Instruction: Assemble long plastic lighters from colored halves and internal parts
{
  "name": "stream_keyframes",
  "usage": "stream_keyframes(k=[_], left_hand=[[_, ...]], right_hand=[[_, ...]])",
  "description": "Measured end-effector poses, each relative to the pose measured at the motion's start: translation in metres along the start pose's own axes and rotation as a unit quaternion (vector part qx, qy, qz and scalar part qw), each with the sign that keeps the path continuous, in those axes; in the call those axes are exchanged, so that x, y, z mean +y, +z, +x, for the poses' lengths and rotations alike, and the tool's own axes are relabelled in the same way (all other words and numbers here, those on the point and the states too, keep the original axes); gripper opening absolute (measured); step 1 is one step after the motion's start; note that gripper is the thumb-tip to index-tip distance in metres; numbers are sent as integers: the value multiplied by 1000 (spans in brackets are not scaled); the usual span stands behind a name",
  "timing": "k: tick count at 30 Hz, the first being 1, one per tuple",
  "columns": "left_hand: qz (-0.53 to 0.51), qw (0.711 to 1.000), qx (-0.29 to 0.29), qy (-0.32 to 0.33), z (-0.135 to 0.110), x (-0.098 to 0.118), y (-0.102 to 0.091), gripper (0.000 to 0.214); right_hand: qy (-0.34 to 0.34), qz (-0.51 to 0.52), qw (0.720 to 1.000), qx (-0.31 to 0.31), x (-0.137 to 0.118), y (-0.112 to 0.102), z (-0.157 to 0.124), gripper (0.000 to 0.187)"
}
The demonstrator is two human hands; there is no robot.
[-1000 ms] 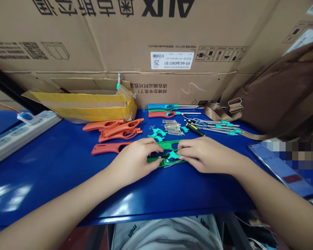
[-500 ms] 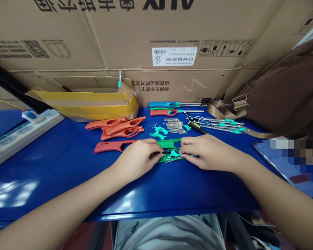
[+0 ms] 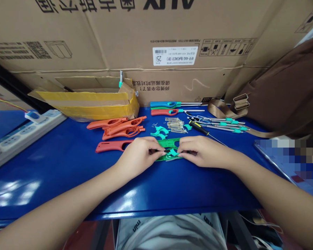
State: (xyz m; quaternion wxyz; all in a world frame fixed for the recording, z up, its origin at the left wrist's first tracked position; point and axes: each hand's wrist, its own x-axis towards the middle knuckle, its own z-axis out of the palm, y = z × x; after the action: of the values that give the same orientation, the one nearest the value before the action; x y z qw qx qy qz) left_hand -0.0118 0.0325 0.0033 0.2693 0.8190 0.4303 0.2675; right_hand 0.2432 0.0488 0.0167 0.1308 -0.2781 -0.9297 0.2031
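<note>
Over a green lighter casing half (image 3: 169, 142) at the table's middle, my two hands work close together. My left hand (image 3: 141, 151) is closed in a pinch on a small black part (image 3: 167, 151) with a thin white wire near it. With thumb and forefinger, my right hand (image 3: 202, 150) grips a teal trigger (image 3: 173, 152) at its right edge. More green plastic shows below, partly covered by the fingers. Left of my left hand lies a red casing (image 3: 109, 146), its right end hidden behind the hand.
Orange-red casings (image 3: 123, 127) lie left. Teal triggers (image 3: 159, 132), clear fuel tanks (image 3: 175, 125) and a screwdriver (image 3: 199, 127) sit behind my hands. Metal lighter tubes (image 3: 224, 124) are right, assembled lighters (image 3: 164, 111) farther back. A cardboard box (image 3: 88, 104) and power strip (image 3: 23, 132) stand left.
My right hand has shifted slightly left with the trigger, and the black part sits closer to it. The screwdriver's shaft now shows more above my right hand.
</note>
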Motion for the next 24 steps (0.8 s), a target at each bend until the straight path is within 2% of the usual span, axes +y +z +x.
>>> stream_keyframes(k=[6,11,24], left_hand=[[-36,999,27,11,0,2,0,8],[-69,997,38,-9,2,2,1,5],[-98,994,46,-21,3,-3,3,4]], right_hand=[[-11,38,999,22,-1,3,2,15],[-2,36,999,29,-1,6,2,13],[-22,-21,999,22,0,9,1,23]])
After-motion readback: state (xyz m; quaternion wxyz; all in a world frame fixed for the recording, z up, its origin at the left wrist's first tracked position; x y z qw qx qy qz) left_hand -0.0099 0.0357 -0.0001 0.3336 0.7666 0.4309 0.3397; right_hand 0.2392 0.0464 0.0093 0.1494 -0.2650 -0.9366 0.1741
